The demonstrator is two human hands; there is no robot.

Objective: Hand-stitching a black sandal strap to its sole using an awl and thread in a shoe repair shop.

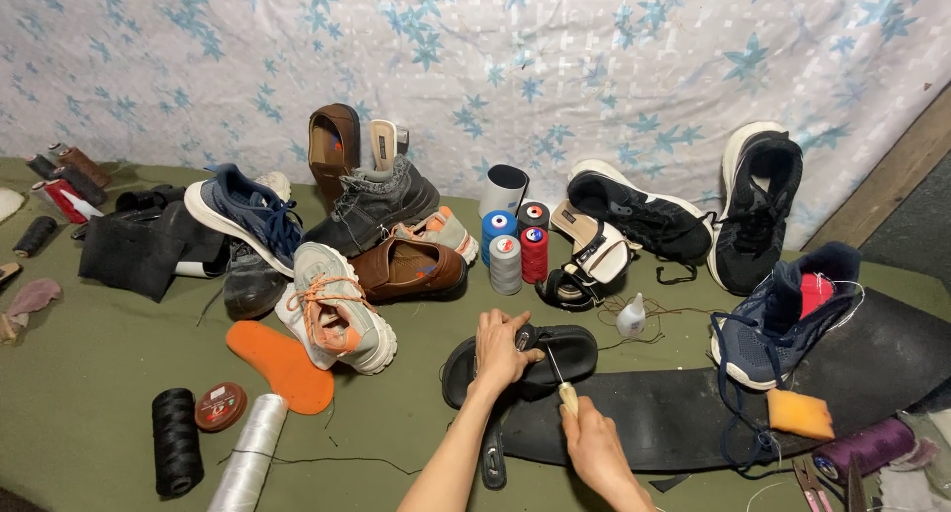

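Left hand [498, 352] has its fingers curled down tight over the strap of a flat black rubber sandal [570, 349], pinning it on the green floor cloth [89, 373]. Right hand [591, 445] is closed around a pale wooden-handled awl [561, 383], its metal tip poking up right beside the left fingertips, a small white glue bottle [630, 317] sitting just beyond them.

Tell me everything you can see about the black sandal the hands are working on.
The black sandal is a flat, open slip-on with a dark footbed and a broad strap across the front, looking like rubber or synthetic leather. It lies lengthwise on the green cloth, its near edge against a long black rubber sheet. The left hand presses down over its strap. The right hand holds a pale-handled awl whose thin metal tip meets the sandal beside the left fingers.
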